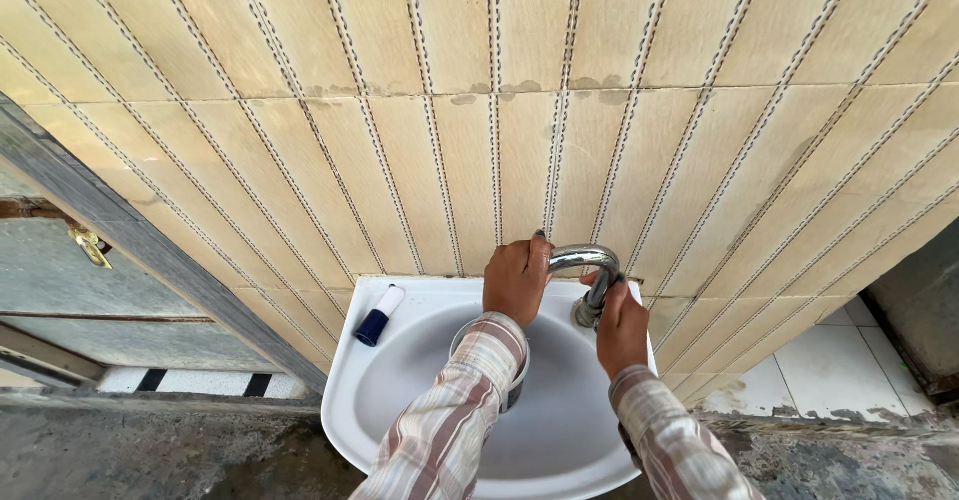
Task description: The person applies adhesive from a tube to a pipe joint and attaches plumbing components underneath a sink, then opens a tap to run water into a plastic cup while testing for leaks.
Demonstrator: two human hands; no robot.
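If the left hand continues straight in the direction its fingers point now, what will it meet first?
The left hand already grips the curved chrome tap spout. Its fingers point up toward the wall, so beyond the spout it would probably meet the beige tiled wall, though depth is unclear.

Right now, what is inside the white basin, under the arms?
Inside the white basin a round grey metal container shows partly under the left sleeve. The sleeve covers most of it, so its contents cannot be seen.

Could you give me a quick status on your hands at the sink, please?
Left hand grips tap spout. Right hand at tap base. Container under left sleeve in basin.
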